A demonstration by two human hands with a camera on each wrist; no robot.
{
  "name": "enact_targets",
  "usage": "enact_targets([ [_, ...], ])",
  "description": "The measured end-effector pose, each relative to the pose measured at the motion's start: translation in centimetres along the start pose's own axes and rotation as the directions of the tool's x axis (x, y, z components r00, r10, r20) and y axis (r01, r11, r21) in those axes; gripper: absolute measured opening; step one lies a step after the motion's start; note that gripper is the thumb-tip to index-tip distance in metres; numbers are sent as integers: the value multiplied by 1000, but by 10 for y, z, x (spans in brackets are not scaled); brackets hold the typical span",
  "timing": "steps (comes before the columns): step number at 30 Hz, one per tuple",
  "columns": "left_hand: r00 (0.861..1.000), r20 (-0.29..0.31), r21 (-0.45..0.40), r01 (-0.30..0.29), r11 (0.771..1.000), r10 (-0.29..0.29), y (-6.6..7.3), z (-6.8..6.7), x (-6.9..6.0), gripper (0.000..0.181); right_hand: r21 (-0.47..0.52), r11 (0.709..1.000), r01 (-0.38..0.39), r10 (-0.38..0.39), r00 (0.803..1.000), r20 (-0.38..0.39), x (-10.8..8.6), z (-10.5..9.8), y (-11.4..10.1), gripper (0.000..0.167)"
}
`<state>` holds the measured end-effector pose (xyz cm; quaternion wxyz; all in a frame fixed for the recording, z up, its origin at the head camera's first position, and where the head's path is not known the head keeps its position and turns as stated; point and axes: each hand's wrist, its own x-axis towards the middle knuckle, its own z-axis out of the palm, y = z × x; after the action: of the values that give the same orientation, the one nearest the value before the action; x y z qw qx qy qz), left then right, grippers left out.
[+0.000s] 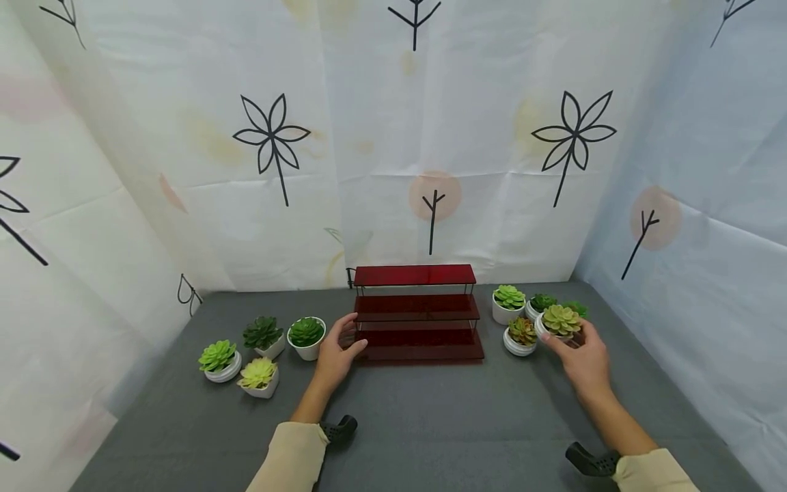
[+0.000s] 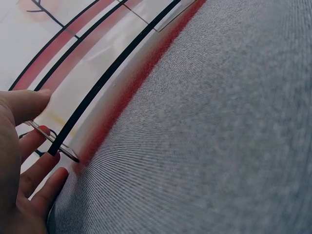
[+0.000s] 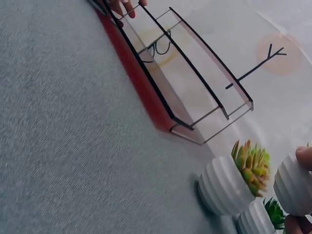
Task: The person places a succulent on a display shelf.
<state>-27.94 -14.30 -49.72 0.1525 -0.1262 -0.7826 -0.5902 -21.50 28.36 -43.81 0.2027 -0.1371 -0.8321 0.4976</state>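
A three-tier red display shelf [image 1: 420,345] with thin metal supports stands against the back wall. My left hand [image 1: 334,355] holds its left end, the thumb by a tier's edge and the fingers [image 2: 45,187] around the wire side. On the right, my right hand [image 1: 587,362] grips a white ribbed pot with a yellow-green potted succulent [image 1: 561,319], raised beside the other pots. In the right wrist view, the held pot [image 3: 291,187] is cut by the frame edge. Nearest to it are a reddish-green succulent [image 1: 522,331] and a dark green one [image 1: 542,302].
Another light green succulent [image 1: 509,298] stands right of the shelf, and one more [image 1: 576,309] is partly hidden behind the held plant. Several potted succulents, including a dark green one [image 1: 306,332] and a yellow-green one [image 1: 258,374], stand left on the grey cloth [image 1: 430,424].
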Motion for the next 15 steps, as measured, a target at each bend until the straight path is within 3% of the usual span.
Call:
enact_targets([
  [6, 1000, 0, 33, -13, 999, 13, -3, 0, -1, 68, 0, 1000, 22, -22, 999, -33, 2, 4, -10, 70],
  [15, 1000, 15, 70, 8, 998, -10, -3, -2, -1, 69, 34, 996, 85, -82, 994, -69, 3, 13, -18, 68],
])
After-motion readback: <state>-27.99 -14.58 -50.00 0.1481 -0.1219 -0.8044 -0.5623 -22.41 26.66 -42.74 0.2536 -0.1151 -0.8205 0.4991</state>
